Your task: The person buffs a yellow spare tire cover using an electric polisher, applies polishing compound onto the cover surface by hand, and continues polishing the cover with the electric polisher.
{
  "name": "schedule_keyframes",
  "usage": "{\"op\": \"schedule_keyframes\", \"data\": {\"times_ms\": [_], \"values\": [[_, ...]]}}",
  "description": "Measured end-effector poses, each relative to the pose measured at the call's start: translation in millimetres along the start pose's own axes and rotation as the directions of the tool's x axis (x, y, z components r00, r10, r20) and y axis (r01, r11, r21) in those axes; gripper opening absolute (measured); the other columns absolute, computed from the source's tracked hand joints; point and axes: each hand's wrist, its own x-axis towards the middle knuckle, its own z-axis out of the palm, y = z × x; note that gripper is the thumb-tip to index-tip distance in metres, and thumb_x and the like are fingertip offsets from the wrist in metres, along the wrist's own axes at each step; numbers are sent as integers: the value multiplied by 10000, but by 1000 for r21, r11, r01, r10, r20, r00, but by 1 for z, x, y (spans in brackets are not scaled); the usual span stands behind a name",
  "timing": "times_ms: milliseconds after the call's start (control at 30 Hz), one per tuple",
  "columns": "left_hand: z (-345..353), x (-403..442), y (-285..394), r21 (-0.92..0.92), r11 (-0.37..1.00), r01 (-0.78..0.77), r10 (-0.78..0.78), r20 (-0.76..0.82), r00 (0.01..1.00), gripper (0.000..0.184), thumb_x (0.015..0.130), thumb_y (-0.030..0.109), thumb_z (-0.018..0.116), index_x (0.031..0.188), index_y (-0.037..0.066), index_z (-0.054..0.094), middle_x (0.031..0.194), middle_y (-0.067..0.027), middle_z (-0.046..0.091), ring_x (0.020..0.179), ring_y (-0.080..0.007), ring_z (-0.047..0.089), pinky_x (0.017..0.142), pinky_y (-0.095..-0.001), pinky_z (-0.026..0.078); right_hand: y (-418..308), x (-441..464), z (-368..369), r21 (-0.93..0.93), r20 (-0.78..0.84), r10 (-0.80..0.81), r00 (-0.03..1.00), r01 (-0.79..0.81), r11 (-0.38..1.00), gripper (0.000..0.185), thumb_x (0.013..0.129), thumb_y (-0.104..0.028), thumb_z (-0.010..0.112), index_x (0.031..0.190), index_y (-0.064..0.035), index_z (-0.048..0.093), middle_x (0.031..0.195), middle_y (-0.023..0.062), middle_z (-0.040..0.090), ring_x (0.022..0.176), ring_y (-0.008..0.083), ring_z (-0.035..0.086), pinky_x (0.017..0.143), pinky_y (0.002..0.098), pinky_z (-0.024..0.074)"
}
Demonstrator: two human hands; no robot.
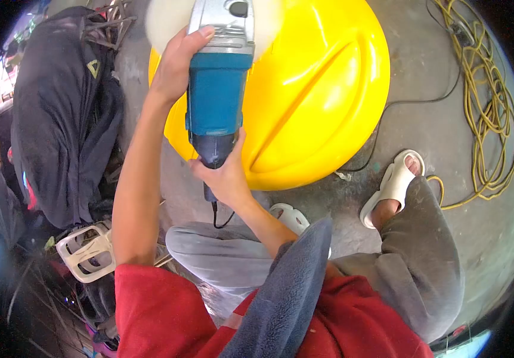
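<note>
A blue and silver power polisher (pixel 216 98) with a white round pad (pixel 164 21) lies over a glossy yellow moulded piece (pixel 328 101). My left hand (pixel 176 62) is closed around the side of its silver head, thumb on top. Around the dark rear handle wraps my right hand (pixel 226 176), near where the black cord (pixel 216 218) comes out. The pad overlaps the far left part of the yellow surface. Much of the pad is hidden under the tool, so I cannot tell whether it is spinning.
Coiled yellow cable (pixel 477 107) lies on the grey floor at the right, and a thin dark cord runs from it towards the yellow piece. Dark cloth (pixel 60 113) drapes over something at the left. A cream plastic stool (pixel 90 250) stands below it. My sandalled foot (pixel 394 185) rests nearby.
</note>
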Motion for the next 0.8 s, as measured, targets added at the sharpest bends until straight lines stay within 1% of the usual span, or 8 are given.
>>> {"op": "schedule_keyframes", "data": {"times_ms": [100, 133, 233, 367, 433, 533, 733, 800], "values": [[3, 12, -2, 33, 998, -51, 52, -35, 998, 515, 922, 412, 526, 1163, -39, 583, 1087, -83, 631, 987, -142, 556, 905, -255, 408, -8, 10, -9, -52, 2, -36, 999, 36, 998, 1004, 759, -66, 749, 1415, 21, -6, 903, 91, 593, 769, 148, 608, 713, 298, 512], [3, 17, 0, -35, 999, 23, -24, -23, 999, 506, 924, 410, 524, 1161, -33, 588, 1094, -83, 627, 995, -139, 546, 909, -251, 398, -10, 14, -14, -73, -3, -49, 999, 49, 996, 1000, 759, -64, 748, 1415, 19, -2, 899, 90, 593, 764, 147, 609, 708, 295, 512], [-4, 29, -11, 5, 999, 36, -35, -10, 999, 507, 922, 412, 527, 1162, -30, 590, 1085, -77, 626, 985, -140, 544, 903, -250, 398, -12, 17, -13, -182, -7, -114, 993, 111, 977, 965, 760, -53, 746, 1402, 1, 28, 890, 84, 597, 757, 149, 613, 703, 298, 513], [6, 19, 3, 11, 999, -30, 30, -47, 998, 510, 918, 421, 530, 1156, -26, 593, 1073, -75, 626, 976, -137, 540, 899, -250, 398, -20, 14, -12, -116, -6, -62, 998, 60, 991, 995, 759, -75, 756, 1425, 9, 22, 895, 88, 597, 763, 158, 613, 721, 311, 513], [-8, 22, -17, -61, 995, 80, -82, -25, 996, 533, 910, 438, 532, 1161, -28, 591, 1074, -76, 628, 986, -139, 538, 905, -248, 395, -20, 12, -15, -135, 10, -57, 998, 57, 989, 1006, 758, -81, 759, 1433, 11, 19, 898, 92, 596, 770, 159, 612, 729, 313, 512], [-20, 10, -30, -104, 987, 121, -127, -54, 990, 528, 912, 424, 525, 1169, -33, 587, 1097, -90, 632, 996, -147, 555, 910, -257, 406, -2, 2, -10, -100, 23, -9, 1000, 11, 995, 1032, 756, -82, 761, 1445, 22, 0, 927, 102, 588, 796, 162, 609, 745, 317, 510], [-34, -33, -37, -99, 985, 143, -150, -70, 986, 539, 908, 395, 519, 1223, -42, 553, 1130, -113, 636, 1008, -167, 590, 923, -284, 428, 27, -17, -1, -201, 76, -76, 994, 90, 975, 1065, 749, -93, 764, 1452, 41, -26, 1069, 147, 549, 856, 185, 604, 790, 337, 503], [-34, -50, -41, -131, 983, 132, -143, -82, 986, 551, 903, 388, 522, 1248, -42, 535, 1142, -116, 631, 1020, -173, 590, 938, -289, 425, 37, -28, 2, -185, 90, -25, 996, 42, 982, 1070, 747, -103, 768, 1452, 41, -24, 1105, 164, 543, 888, 204, 603, 824, 350, 495]]}}
